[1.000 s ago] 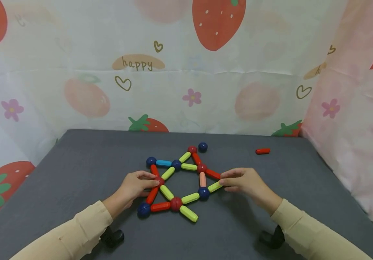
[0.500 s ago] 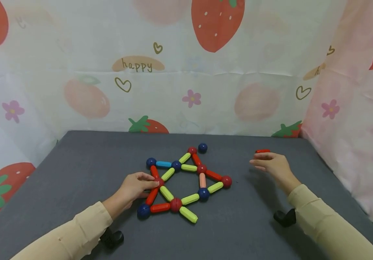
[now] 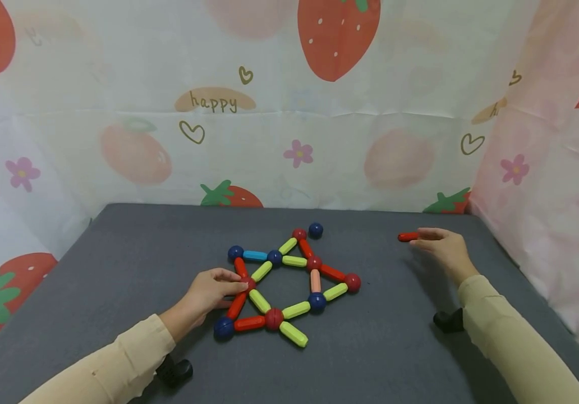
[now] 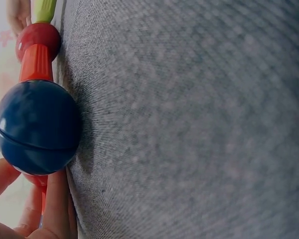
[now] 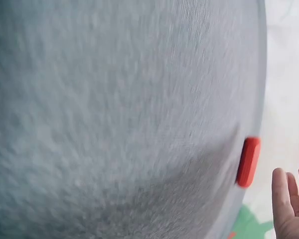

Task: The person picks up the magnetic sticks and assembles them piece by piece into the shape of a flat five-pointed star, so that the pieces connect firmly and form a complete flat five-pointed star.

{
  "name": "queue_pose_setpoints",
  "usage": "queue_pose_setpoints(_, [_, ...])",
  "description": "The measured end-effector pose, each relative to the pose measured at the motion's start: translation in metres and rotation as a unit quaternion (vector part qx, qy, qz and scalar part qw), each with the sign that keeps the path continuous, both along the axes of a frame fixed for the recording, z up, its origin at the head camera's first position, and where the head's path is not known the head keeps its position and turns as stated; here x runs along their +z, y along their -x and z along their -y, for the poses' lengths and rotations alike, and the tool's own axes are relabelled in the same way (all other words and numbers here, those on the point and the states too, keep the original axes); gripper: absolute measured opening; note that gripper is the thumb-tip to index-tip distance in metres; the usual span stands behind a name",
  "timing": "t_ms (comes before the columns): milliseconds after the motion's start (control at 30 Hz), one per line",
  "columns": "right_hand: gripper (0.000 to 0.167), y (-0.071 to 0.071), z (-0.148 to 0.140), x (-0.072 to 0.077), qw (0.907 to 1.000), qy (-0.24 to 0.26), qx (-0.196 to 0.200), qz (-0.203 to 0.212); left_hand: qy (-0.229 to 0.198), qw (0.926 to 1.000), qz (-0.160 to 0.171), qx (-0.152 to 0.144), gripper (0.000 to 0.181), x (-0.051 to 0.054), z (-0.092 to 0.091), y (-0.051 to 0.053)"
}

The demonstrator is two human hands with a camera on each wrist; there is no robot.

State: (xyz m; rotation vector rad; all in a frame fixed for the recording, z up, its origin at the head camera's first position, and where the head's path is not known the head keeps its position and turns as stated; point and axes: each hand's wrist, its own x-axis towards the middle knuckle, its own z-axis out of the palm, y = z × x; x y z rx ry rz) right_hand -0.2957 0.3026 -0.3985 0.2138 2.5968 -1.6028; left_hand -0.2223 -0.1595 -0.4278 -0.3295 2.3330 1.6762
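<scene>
A flat star-like figure of magnetic rods and balls lies on the grey table [image 3: 133, 252]. At its left side my left hand [image 3: 208, 292] pinches a red ball [image 3: 251, 284], from which red and yellow-green rods branch. A blue ball [image 4: 39, 127] stands large before the fingers in the left wrist view. To the far right, my right hand [image 3: 443, 251] hovers by a loose red rod [image 3: 407, 237], partly covering its right end in the head view. In the right wrist view the fingers are spread and apart from that red rod [image 5: 248, 162].
A separate dark blue ball [image 3: 316, 230] sits close to the figure's top red ball [image 3: 299, 234]. One yellow-green rod [image 3: 294, 335] sticks out at the front with a free end. Behind the table hangs a strawberry-print cloth [image 3: 269, 151].
My right hand has left the red ball at the figure's right corner and moved right and back to the loose red rod. The left hand has kept its place.
</scene>
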Motion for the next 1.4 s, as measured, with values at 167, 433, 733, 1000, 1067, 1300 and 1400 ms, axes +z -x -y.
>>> queue_pose_setpoints(167, [0.07, 0.008, -0.01, -0.007, 0.9998, 0.004, -0.019, -0.011, 0.001, 1.0, -0.003, -0.005, 0.033, 0.0, 0.0, 0.001])
queue_pose_setpoints(433, [0.068, 0.025, -0.015, -0.014, 0.9993, -0.011, -0.033, -0.014, -0.002, 1.0, 0.0, -0.004, 0.034, -0.001, -0.001, 0.001])
queue_pose_setpoints(733, [0.069, 0.034, -0.018, -0.022, 0.9993, -0.023, -0.023, 0.018, 0.0, 1.0, -0.004, 0.003, 0.031, -0.001, -0.003, 0.0])
queue_pose_setpoints(1000, [0.069, 0.036, -0.014, -0.023, 0.9994, -0.017, 0.004, 0.03, 0.002, 1.0, -0.005, 0.0, 0.033, -0.001, -0.002, 0.0])
queue_pose_setpoints(1067, [0.068, 0.037, -0.014, -0.022, 0.9993, -0.016, 0.009, 0.032, 0.003, 1.0, -0.004, 0.001, 0.033, -0.001, -0.001, 0.0])
queue_pose_setpoints(1300, [0.065, 0.038, -0.013, -0.019, 0.9975, -0.06, 0.025, 0.026, 0.004, 1.0, -0.002, 0.006, 0.033, 0.0, -0.001, 0.001])
queue_pose_setpoints(1400, [0.062, 0.04, -0.011, -0.019, 0.9971, -0.069, 0.023, 0.021, 0.003, 1.0, -0.003, 0.005, 0.032, 0.0, 0.0, 0.0])
